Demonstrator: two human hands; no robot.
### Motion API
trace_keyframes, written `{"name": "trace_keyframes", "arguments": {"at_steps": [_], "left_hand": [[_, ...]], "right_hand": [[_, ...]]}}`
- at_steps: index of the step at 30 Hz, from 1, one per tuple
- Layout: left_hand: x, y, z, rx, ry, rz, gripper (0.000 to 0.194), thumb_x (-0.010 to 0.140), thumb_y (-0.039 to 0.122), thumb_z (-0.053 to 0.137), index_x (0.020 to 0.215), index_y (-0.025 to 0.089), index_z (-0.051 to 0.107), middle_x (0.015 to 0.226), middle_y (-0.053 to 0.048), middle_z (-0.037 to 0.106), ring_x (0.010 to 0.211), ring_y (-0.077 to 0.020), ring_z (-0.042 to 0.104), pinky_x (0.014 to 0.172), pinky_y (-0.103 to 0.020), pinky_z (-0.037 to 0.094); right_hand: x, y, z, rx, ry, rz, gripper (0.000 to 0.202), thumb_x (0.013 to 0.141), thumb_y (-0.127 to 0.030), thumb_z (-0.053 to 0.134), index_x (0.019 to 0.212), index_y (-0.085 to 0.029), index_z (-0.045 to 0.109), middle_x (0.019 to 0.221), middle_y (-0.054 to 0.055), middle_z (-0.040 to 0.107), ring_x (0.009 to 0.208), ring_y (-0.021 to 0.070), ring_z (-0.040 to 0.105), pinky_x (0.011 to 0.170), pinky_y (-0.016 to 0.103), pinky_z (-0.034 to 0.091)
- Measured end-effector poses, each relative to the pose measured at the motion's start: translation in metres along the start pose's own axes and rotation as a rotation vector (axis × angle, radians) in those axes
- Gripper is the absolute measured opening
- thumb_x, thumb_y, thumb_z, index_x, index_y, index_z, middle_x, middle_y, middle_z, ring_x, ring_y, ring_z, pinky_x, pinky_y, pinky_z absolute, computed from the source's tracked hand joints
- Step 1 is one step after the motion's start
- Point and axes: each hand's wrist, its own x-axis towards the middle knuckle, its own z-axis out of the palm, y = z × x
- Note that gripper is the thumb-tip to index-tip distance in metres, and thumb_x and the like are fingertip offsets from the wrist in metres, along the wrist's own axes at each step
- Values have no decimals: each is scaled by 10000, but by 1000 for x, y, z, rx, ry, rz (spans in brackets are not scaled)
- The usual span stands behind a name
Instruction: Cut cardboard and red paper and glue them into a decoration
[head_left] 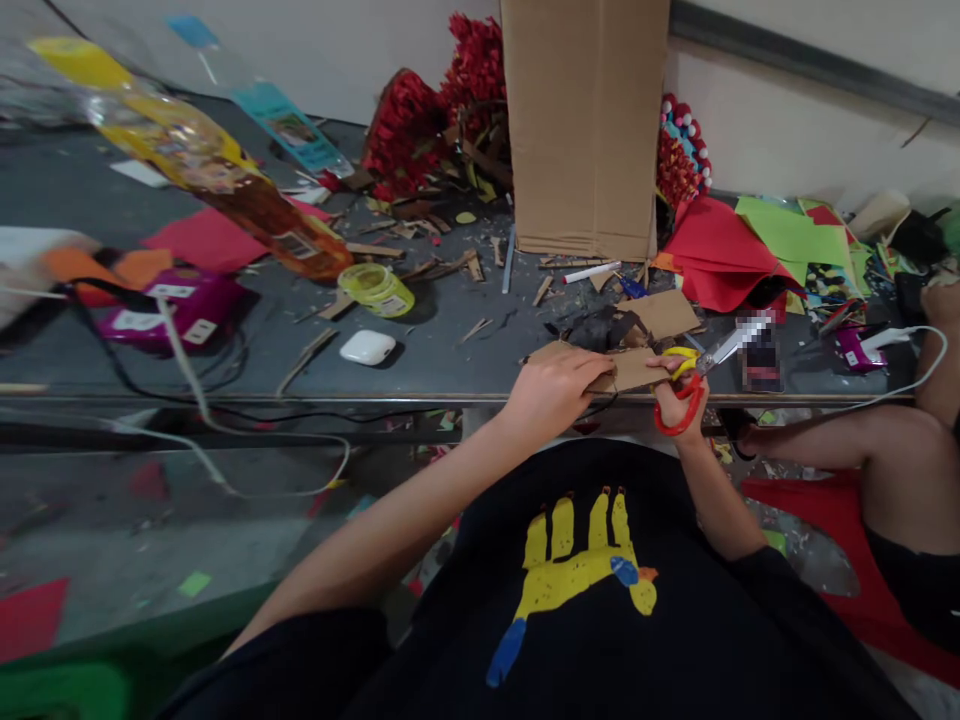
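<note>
My left hand (556,387) lies over a strip of brown cardboard (636,370) at the table's front edge, its fingers closed on the near side of it. In my right hand (684,402) is a pair of scissors (679,418) with red and yellow handles, the blades pointing away to the right. The fingertips of that hand also touch the right end of the cardboard. Behind the strip lie a crumpled dark piece (596,328) and another cardboard piece (664,313).
A tall cardboard box (589,130) stands at the back. To the left are a tilted bottle (247,200), a yellow tub (377,290) and a white earbud case (367,347). Red paper (724,250) lies right. Another person's leg (862,445) is at the right.
</note>
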Motion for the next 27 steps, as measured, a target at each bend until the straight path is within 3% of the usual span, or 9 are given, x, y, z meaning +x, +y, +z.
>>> {"name": "trace_keyframes", "arguments": {"at_steps": [3, 7, 11, 17, 27], "left_hand": [[-5, -3, 12, 1, 52, 36, 335, 757, 86, 538, 1041, 174, 692, 1061, -93, 725, 1000, -240, 680, 883, -364, 541], [-10, -9, 22, 46, 207, 209, 256, 801, 97, 533, 979, 166, 703, 990, -75, 744, 930, -202, 701, 866, -331, 554], [-12, -11, 24, 106, 312, 360, 243, 848, 91, 495, 951, 179, 696, 933, -42, 755, 869, -165, 708, 804, -291, 558], [-15, -12, 25, 106, 383, 418, 232, 840, 88, 508, 972, 194, 667, 933, -16, 755, 865, -154, 708, 820, -286, 532], [-21, -16, 27, 115, 292, 345, 252, 765, 66, 511, 906, 199, 672, 955, -24, 751, 890, -166, 703, 843, -303, 525]], "right_hand": [[-6, 5, 0, 6, 16, 37, 187, 739, -204, 554, 853, -234, 409, 900, 43, 688, 911, 183, 663, 906, 388, 489], [-12, 9, 0, 51, 34, 67, 179, 737, -204, 558, 835, -230, 411, 888, 36, 687, 902, 181, 663, 891, 375, 498], [-17, 12, 1, 114, 37, 58, 177, 744, -187, 570, 848, -229, 433, 882, 20, 687, 894, 170, 662, 886, 359, 500], [-20, 13, 2, 128, 34, 21, 171, 764, -173, 579, 850, -228, 442, 888, 19, 696, 895, 166, 666, 876, 353, 501], [-24, 11, 3, 124, 12, 65, 178, 780, -222, 613, 854, -228, 452, 899, 32, 684, 929, 172, 658, 912, 373, 502]]}}
